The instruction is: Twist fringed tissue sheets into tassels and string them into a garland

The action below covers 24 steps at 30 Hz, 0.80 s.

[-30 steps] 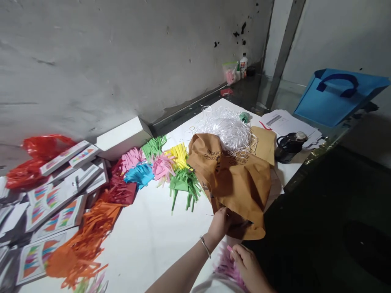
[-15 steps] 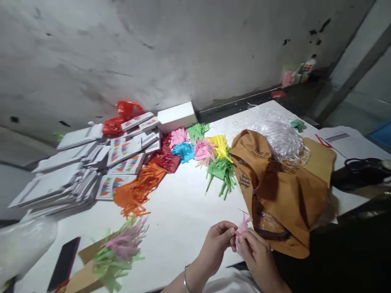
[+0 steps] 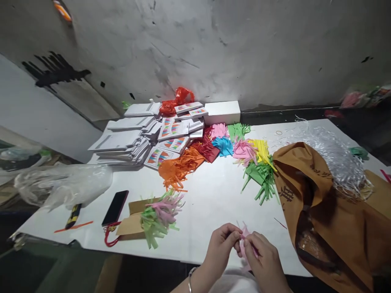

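My left hand (image 3: 222, 249) and my right hand (image 3: 263, 255) meet low in the view, near the table's front edge. Between their closed fingertips is a pink tissue-paper tassel (image 3: 244, 263), its fringe hanging below and a few strands sticking up. My fingers cover the middle of it. Left of my hands, a brown card sleeve (image 3: 132, 228) lies with light green and pink fringed tassels (image 3: 161, 215) on it. Farther back are green fringed tassels (image 3: 259, 177), pink ones (image 3: 244, 149), yellow ones (image 3: 261, 150) and orange ones (image 3: 180, 165).
Stacked white packets (image 3: 125, 136) and printed cards (image 3: 174, 129) stand back left. A white box (image 3: 222, 112) is by the wall. A phone (image 3: 115, 207), a cutter (image 3: 73, 215) and a plastic bag (image 3: 70, 181) lie left. At right are a brown cloth bag (image 3: 342, 240) and white strings (image 3: 332, 154).
My view has turned left, so the table's things appear farther right and the cutter now shows. Both hands keep pinching the pink tassel, with little change in their pose.
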Available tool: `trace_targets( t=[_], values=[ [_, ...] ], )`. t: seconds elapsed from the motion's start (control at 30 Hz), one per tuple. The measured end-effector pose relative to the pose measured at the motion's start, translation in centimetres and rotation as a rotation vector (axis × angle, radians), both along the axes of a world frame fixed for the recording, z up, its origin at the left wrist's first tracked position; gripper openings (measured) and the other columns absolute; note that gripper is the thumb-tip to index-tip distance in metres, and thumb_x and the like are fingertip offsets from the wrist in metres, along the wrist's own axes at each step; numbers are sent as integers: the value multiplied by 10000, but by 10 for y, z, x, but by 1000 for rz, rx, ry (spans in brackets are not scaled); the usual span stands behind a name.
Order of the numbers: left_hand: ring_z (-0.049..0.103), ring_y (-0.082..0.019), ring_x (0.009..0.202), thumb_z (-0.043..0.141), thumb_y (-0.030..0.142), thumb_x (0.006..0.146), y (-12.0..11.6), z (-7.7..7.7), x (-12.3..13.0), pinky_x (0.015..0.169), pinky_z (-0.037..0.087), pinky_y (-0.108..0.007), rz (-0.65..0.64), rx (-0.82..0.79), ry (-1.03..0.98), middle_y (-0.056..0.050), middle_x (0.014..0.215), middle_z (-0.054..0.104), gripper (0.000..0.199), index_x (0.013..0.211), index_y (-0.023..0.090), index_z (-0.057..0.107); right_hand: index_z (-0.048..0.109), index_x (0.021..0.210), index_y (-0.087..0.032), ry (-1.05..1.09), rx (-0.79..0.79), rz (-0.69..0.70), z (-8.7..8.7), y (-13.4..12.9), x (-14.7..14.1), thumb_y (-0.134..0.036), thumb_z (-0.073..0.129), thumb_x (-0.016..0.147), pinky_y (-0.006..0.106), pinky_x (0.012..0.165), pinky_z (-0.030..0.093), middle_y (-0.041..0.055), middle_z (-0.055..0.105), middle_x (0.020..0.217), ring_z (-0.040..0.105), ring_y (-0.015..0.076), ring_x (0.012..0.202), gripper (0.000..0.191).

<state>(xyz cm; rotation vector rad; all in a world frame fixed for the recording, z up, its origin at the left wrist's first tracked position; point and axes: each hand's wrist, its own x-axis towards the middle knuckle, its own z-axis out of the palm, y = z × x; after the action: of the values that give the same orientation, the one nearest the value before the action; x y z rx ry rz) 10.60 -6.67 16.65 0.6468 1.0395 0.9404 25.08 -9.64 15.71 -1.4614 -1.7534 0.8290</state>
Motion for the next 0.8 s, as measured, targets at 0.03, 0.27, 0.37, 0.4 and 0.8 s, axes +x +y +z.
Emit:
trace_targets(
  t=[0.03, 0.27, 0.37, 0.4, 0.8],
  values=[
    [520, -94, 414, 833, 519, 689, -1, 0, -6, 474, 428, -221, 3, 8, 5, 36, 502, 601, 410, 756, 141, 687, 583, 720, -230, -25, 18, 7, 1, 0, -5, -281, 418, 1017, 278, 640, 401, 6, 593, 688, 567, 165, 688, 344],
    [512, -99, 411, 792, 572, 706, -5, -2, -37, 461, 420, -214, -7, 51, 44, 49, 470, 561, 443, 743, 152, 655, 520, 689, -235, -165, 154, 95, 9, 2, -31, -219, 436, 988, 301, 628, 364, 1, 556, 660, 522, 167, 661, 311],
    [482, -93, 393, 769, 603, 716, -7, -6, -45, 437, 403, -208, -25, 63, 70, 57, 467, 540, 463, 733, 161, 630, 515, 688, -236, -197, 211, 138, 12, 4, -36, -183, 446, 959, 302, 621, 350, -1, 552, 654, 504, 167, 645, 285],
    [469, -90, 388, 762, 613, 719, -8, -7, -48, 430, 401, -209, -32, 67, 78, 59, 470, 534, 470, 732, 164, 622, 515, 686, -237, -205, 225, 145, 13, 4, -37, -176, 452, 949, 304, 619, 346, 1, 554, 653, 499, 170, 643, 276],
    [431, -91, 406, 672, 617, 803, -11, -7, -50, 427, 357, -204, -66, 168, 204, 63, 476, 480, 458, 686, 186, 572, 511, 658, -236, -166, 86, 94, 14, 2, -44, -179, 454, 937, 265, 573, 380, -16, 580, 630, 549, 148, 611, 291]
  ],
)
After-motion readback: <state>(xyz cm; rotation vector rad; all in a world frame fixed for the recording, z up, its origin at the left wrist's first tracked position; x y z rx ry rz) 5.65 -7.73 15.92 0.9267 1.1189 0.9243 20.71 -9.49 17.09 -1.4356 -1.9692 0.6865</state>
